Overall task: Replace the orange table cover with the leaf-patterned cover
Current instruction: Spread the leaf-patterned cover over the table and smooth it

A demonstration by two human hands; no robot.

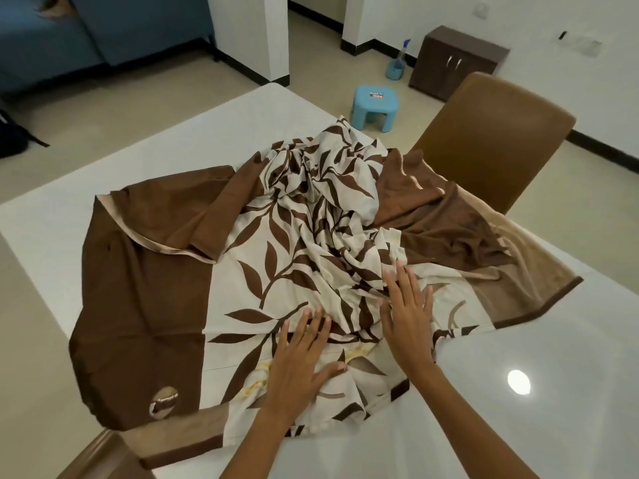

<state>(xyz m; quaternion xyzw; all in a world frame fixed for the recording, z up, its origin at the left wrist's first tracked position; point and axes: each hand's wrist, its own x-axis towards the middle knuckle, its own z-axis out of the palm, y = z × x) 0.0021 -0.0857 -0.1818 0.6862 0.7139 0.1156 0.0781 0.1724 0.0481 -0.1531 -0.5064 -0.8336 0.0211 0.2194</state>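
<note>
Nearest the camera, both hands lie flat on the leaf-patterned cover [276, 264]. The left hand [301, 357] presses down on the near edge of the cloth with its fingers straight and spread, gripping nothing. The right hand [408, 316] rests just beside it, a little farther in, fingers also straight and fanned over the creased cream middle. Under them the cover sits bunched and only partly spread on the white table [553, 357], its brown side panels folded over and a heap of cloth piled toward the far side. One corner hangs over the near left edge. Beyond the heap a brown chair [494, 140] stands against the table's far right side. Farther off on the tiled floor are a small blue stool [375, 105], a spray bottle [397, 62] and a dark cabinet [456, 60] by the wall, with a blue sofa [103, 29] at far left.
</note>
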